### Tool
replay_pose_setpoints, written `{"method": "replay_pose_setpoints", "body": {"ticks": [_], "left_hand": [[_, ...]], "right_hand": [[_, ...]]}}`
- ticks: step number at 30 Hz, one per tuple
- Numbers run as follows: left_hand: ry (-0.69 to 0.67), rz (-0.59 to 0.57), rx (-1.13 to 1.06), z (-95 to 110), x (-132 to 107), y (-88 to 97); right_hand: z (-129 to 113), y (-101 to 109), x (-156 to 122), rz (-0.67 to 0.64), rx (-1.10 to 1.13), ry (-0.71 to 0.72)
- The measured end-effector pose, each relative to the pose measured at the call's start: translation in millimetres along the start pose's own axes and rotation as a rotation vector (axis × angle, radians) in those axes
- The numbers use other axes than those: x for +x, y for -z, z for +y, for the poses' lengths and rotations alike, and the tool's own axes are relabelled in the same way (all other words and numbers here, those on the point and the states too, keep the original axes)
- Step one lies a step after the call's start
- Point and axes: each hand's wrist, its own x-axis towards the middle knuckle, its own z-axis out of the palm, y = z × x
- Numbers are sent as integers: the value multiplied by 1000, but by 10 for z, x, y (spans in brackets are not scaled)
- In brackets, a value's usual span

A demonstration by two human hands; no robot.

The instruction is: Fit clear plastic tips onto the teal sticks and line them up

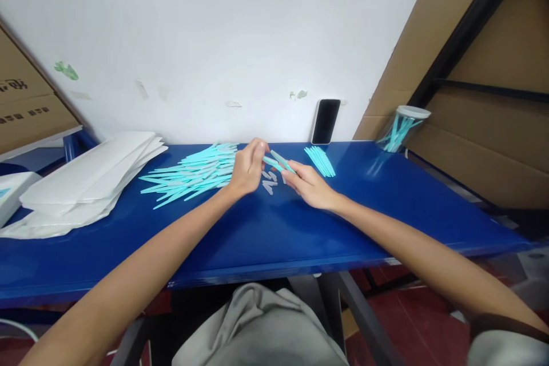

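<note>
My right hand [311, 185] is closed around slim turquoise sticks [283, 160]; two show, one with a greyish end, pointing up and left. My left hand [249, 167] is closed in a pinch at the left tip of one stick; its fingertips are partly hidden. Small grey flat pieces [270, 183] lie on the blue table between and just below the hands. Left of my left hand spreads a large loose pile of turquoise sticks [195, 171] with grey ends. Beyond my right hand lies a neat row of turquoise sticks [319, 161].
A phone [326, 121] leans upright against the white wall. At the right back, a clear jar [397, 131] with a white lid holds turquoise sticks. White bags [94, 174] are stacked on the left, beside a cardboard box [30, 97]. The blue table's [274, 251] front edge runs before my lap.
</note>
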Motion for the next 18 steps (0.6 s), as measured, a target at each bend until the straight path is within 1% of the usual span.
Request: {"method": "replay_pose_setpoints", "body": {"ticks": [1, 3, 4, 5, 6, 7, 10, 11, 14, 16, 18], "left_hand": [[-54, -98, 114, -39, -59, 95], [-98, -266, 283, -83, -138, 229], [-104, -333, 329, -88, -158, 260], [-103, -375, 345, -82, -168, 267], [-98, -383, 331, -68, -172, 255], [-86, -358, 290, -50, -172, 226], [-12, -217, 105, 10, -181, 105], [6, -199, 59, 25, -189, 71], [-1, -219, 8, 47, -222, 16], [-13, -255, -4, 41, -243, 6], [3, -289, -22, 20, -259, -4]], "right_hand": [[-3, 1, -5, -41, 11, -13], [-17, -12, -21, -104, 12, -34], [-26, -19, -31, -116, 1, -41], [-32, -24, -39, -113, -13, -45], [-36, -23, -43, -98, -25, -46], [-34, -17, -44, -80, -29, -48], [-6, 32, -25, -73, 10, -78], [8, 52, -16, -89, 32, -95], [39, 91, -5, -128, 46, -121], [46, 91, -13, -129, -18, -94], [45, 77, -26, -129, -92, -56]]}}
